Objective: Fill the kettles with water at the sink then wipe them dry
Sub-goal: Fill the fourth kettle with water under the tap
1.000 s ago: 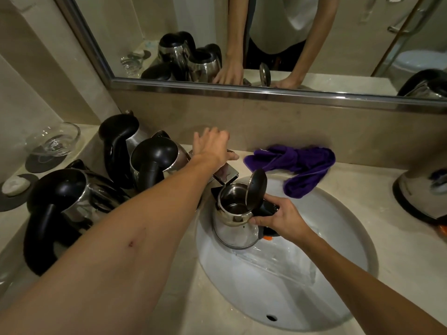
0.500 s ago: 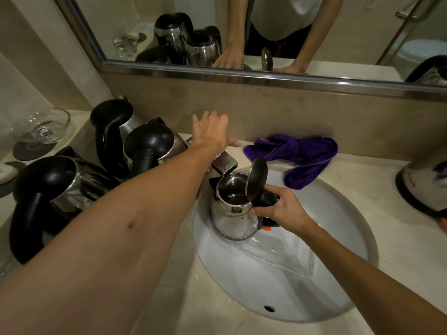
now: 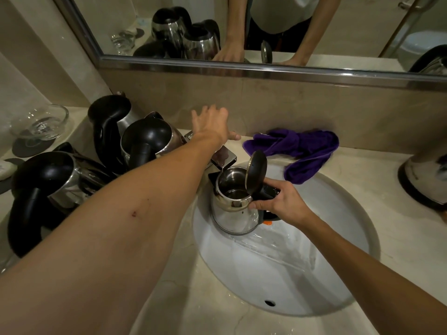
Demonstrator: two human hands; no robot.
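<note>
Gleaming steel kettle [image 3: 233, 209], black lid upright, little water inside.

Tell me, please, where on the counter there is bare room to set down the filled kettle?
Bare counter lies right of the sink, between the purple cloth and the kettle at the right edge, and along the front edge below the basin. The left is crowded with three kettles. The right hand holds the open kettle; the left hand is at the tap.

beige stone counter [image 3: 399, 238], tiled wall [image 3: 290, 110], steel-framed mirror [image 3: 266, 68], dim light
</note>
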